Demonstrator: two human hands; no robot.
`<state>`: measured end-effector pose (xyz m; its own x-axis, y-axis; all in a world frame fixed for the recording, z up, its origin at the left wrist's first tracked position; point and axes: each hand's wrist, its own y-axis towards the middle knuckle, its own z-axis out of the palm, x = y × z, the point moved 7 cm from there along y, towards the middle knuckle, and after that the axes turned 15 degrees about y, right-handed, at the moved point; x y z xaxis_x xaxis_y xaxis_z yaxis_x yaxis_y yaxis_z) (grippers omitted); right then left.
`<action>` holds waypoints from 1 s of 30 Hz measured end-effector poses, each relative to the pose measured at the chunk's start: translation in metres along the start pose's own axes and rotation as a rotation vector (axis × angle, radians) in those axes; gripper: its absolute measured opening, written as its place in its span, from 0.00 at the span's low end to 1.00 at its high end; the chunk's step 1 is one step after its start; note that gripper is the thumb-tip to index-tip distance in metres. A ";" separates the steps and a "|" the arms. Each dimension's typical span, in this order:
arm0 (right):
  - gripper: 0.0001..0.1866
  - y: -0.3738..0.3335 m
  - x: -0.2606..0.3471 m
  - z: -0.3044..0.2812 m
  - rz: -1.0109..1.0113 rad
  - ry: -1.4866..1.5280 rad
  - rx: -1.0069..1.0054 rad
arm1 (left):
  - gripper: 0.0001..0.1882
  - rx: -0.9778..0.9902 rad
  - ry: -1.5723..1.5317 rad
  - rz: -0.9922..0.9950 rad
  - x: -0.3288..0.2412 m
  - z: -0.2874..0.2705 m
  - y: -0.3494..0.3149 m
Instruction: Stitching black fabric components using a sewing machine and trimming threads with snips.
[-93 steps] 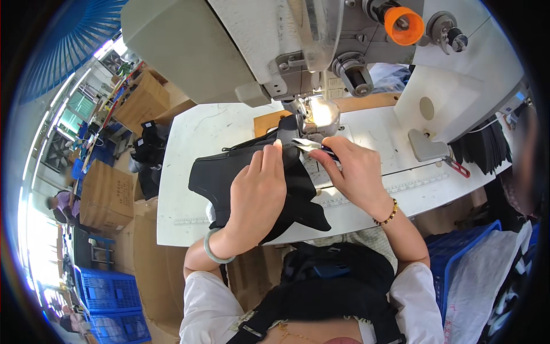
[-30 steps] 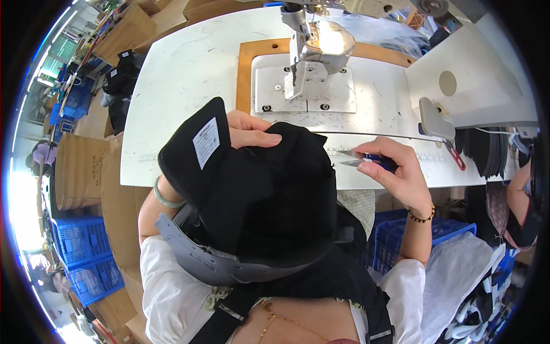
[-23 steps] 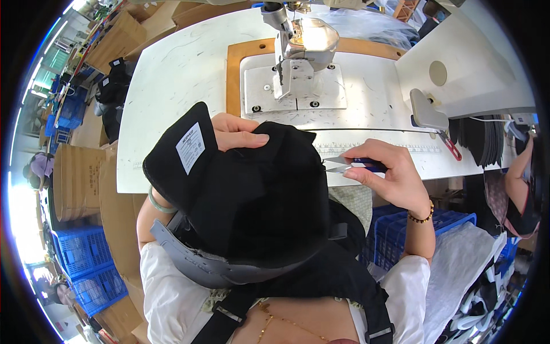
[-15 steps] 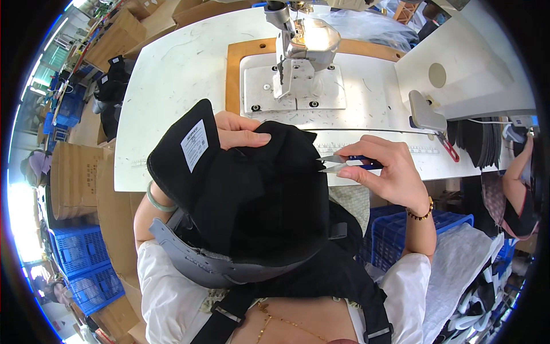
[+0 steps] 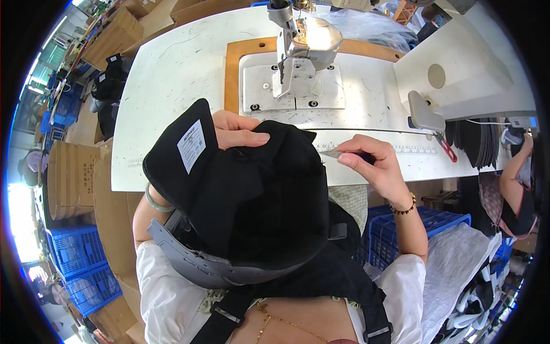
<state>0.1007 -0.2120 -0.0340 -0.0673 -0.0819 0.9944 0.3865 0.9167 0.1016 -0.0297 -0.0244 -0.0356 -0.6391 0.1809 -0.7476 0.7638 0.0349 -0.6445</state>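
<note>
Black cloth (image 5: 281,200) is pinched by the left hand (image 5: 239,131). Near its edge, small snips (image 5: 331,153) are held by the right hand (image 5: 375,165).

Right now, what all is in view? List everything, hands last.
fabric piece: one, black and grey, centre
label: one, white, on its flap
snips: one, silver blades, right of centre
sewing machine: one, white and metal, top
table: one, white, beyond the piece
tool: one, red handle, right
stacked pieces: several, black, far right
crates: at least three, blue, left and right
cardboard boxes: several, brown, left
left hand: one, bare, gripping the piece
right hand: one, bare, holding snips
</note>
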 end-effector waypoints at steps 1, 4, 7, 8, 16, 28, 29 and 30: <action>0.11 -0.001 0.001 -0.004 -0.001 0.051 -0.053 | 0.19 -0.027 -0.014 -0.021 0.001 -0.001 -0.001; 0.12 -0.002 0.009 -0.009 -0.010 0.017 -0.058 | 0.19 -0.054 0.017 -0.013 0.000 -0.001 0.000; 0.12 -0.005 0.022 -0.006 -0.045 -0.128 0.032 | 0.19 -0.100 0.139 -0.027 0.001 -0.006 0.002; 0.12 -0.006 0.028 -0.003 -0.079 -0.180 0.077 | 0.19 -0.097 0.135 -0.018 0.001 -0.006 0.003; 0.14 -0.003 0.054 0.009 -0.163 -0.628 0.148 | 0.18 -0.078 0.085 -0.007 0.005 -0.005 0.005; 0.12 -0.001 0.059 0.012 -0.192 -0.750 0.216 | 0.17 -0.098 0.102 -0.017 0.001 -0.001 0.004; 0.11 -0.002 0.057 0.012 -0.180 -0.744 0.221 | 0.17 -0.098 0.106 -0.015 0.000 -0.002 0.004; 0.11 -0.002 0.056 0.011 -0.179 -0.743 0.219 | 0.16 -0.097 0.171 -0.020 0.000 -0.003 0.003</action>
<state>0.0859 -0.2139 0.0207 -0.7373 -0.0239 0.6751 0.1271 0.9766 0.1733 -0.0269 -0.0217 -0.0372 -0.6361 0.3435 -0.6909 0.7613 0.1336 -0.6345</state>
